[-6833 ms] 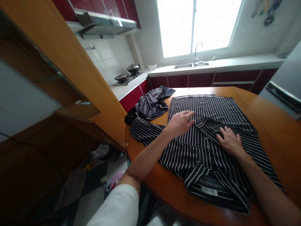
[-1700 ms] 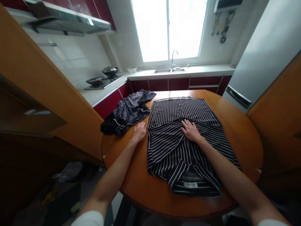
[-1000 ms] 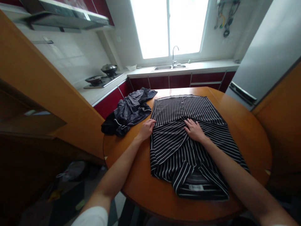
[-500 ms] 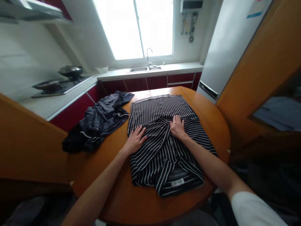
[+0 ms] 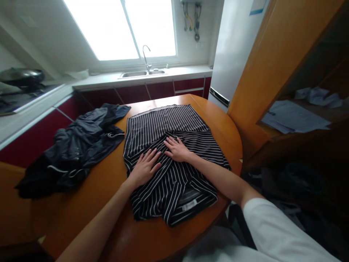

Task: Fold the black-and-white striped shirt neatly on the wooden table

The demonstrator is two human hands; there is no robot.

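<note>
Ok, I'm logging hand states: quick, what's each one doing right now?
Left hand: open, fingers spread on the striped shirt, gripping nothing visible.
Right hand: open, palm down on the same shirt.

Smooth cloth shirt [image 5: 167,122], glossy wooden table [image 5: 223,125]

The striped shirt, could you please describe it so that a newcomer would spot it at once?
In front of the bright window stands a wooden table with a rounded edge. The striped shirt lies on it, collar toward the person, under the left hand and right hand. White stripes on black set it apart from the plainer, crumpled dark clothing beside it.
</note>
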